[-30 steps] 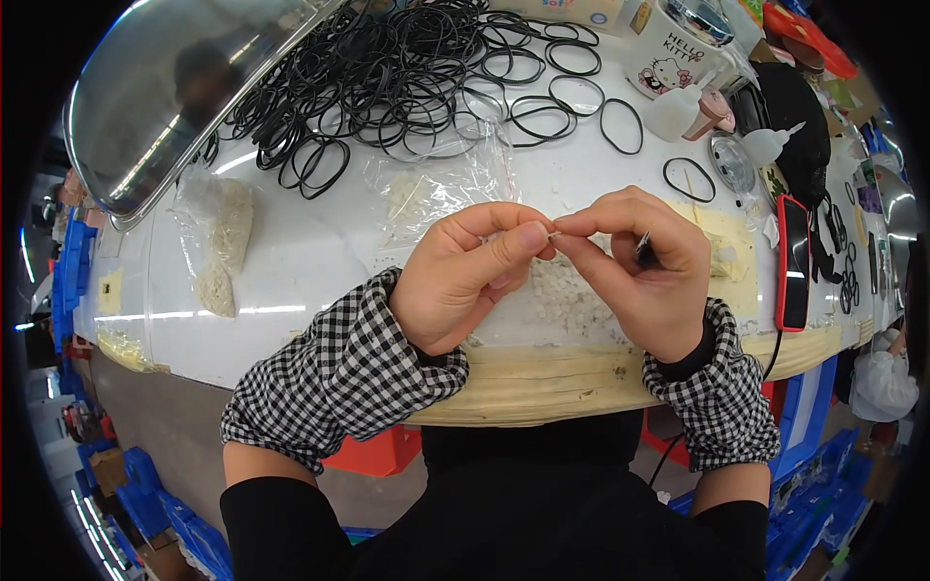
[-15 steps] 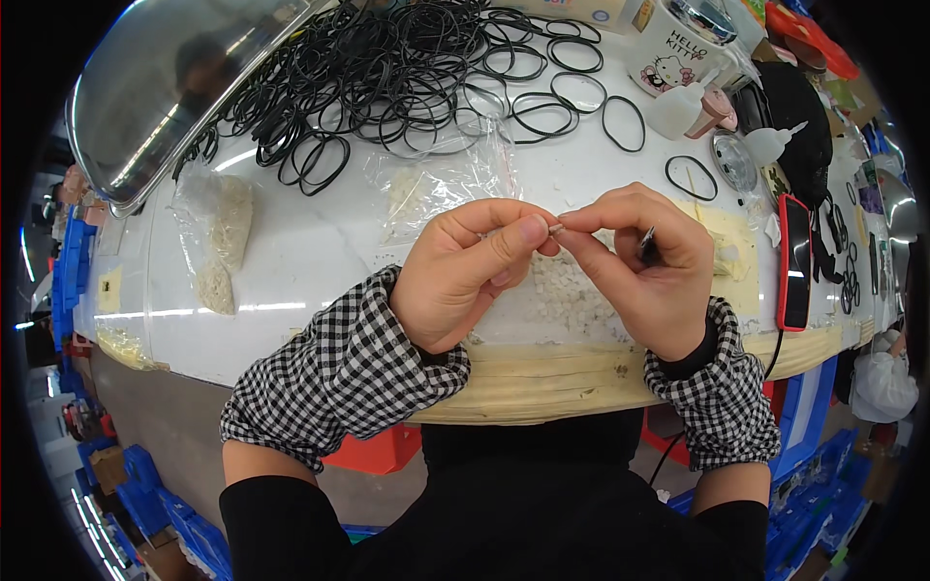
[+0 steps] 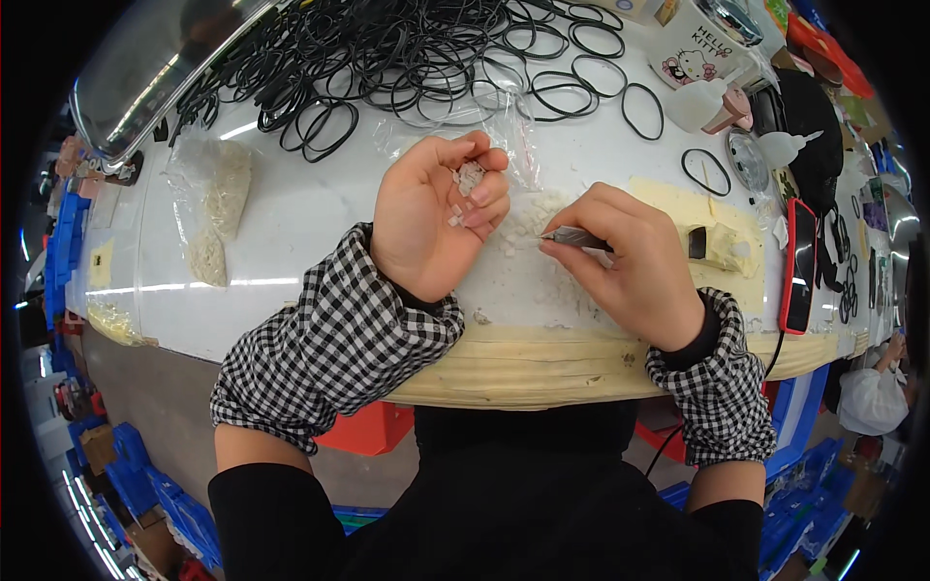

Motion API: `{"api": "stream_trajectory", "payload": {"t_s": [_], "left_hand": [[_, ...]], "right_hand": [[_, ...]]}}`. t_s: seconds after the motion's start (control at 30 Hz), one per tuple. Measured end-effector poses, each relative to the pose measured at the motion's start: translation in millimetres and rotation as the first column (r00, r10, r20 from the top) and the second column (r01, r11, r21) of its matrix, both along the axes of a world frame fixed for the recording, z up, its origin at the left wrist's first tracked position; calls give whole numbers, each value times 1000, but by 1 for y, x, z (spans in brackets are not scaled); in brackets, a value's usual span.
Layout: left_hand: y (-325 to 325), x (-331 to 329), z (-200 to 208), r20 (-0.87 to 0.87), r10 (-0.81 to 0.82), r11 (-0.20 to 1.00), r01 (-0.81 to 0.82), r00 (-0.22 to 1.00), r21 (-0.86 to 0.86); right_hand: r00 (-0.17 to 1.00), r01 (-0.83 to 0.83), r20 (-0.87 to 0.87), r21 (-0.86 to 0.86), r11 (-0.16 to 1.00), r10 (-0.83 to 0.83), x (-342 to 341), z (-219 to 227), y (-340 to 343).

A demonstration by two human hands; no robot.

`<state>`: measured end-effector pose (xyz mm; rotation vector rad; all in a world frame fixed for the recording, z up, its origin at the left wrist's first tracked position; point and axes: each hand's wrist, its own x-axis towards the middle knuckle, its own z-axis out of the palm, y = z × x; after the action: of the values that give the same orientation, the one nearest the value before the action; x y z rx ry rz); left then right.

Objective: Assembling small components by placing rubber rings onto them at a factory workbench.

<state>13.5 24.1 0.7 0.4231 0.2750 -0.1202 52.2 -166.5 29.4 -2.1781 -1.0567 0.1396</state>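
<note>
My left hand [image 3: 431, 218] is turned palm up with its fingers curled, cupping several small whitish pieces [image 3: 469, 179]. One loose piece lies lower, by the fingertips. My right hand [image 3: 625, 261] pinches a short, pointed grey metal tool, by its shape tweezers [image 3: 579, 237], with the tip toward the left. Below and around that tip, many small white pieces [image 3: 528, 218] lie scattered on the white tabletop. Part of them is hidden behind my right hand. A clear plastic bag [image 3: 513, 131] lies just beyond my left hand.
A heap of black rubber loops [image 3: 378, 58] covers the far table. At left stand a filled clear bag [image 3: 225, 194] and a shiny metal lid [image 3: 165, 73]. To the right are yellow paper [image 3: 717, 242], a red-edged phone [image 3: 799, 266], squeeze bottles [image 3: 695, 107] and a white mug [image 3: 693, 58].
My hands have moved apart from their shared pinch. The left hand has turned palm up, showing the pieces; the right now points the tweezers toward the scattered pieces.
</note>
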Motion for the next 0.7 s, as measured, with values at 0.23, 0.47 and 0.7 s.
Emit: {"api": "stream_trajectory", "payload": {"t_s": [0.23,0.47,0.7], "left_hand": [[3,1,-1,-1,32,989,-31,999,145],[-5,-3,5,-35,-55,926,65,998,373],[-23,-15,3,40,-235,892,199,971,405]], "right_hand": [[978,-56,193,-148,987,84,-3,-11,10],[961,37,275,-130,991,0,-2,-9,12],[965,109,211,217,970,-156,5,1,11]]}}
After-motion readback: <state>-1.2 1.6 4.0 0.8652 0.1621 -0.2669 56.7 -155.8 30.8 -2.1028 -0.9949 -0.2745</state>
